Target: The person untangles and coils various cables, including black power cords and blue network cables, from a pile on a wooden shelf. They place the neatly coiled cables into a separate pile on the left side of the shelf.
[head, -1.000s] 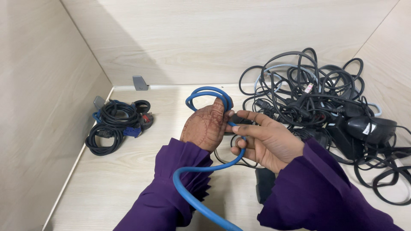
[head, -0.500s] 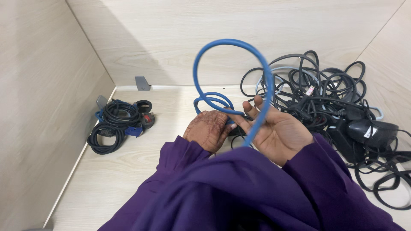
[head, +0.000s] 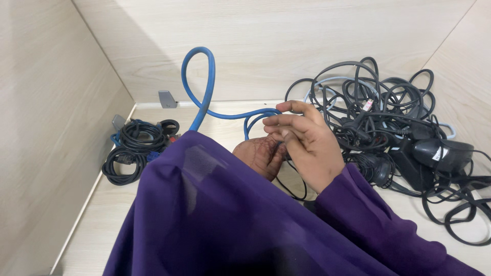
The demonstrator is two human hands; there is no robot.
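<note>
Blue cable (head: 204,84) pinched by R hand (head: 307,148); L hand (head: 258,156) fingers gripping its coil.

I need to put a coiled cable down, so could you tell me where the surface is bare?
Bare surface lies along the back wall, between the small coiled bundle on the left and the right hand. The right side is crowded by the tangled black cables.
</note>
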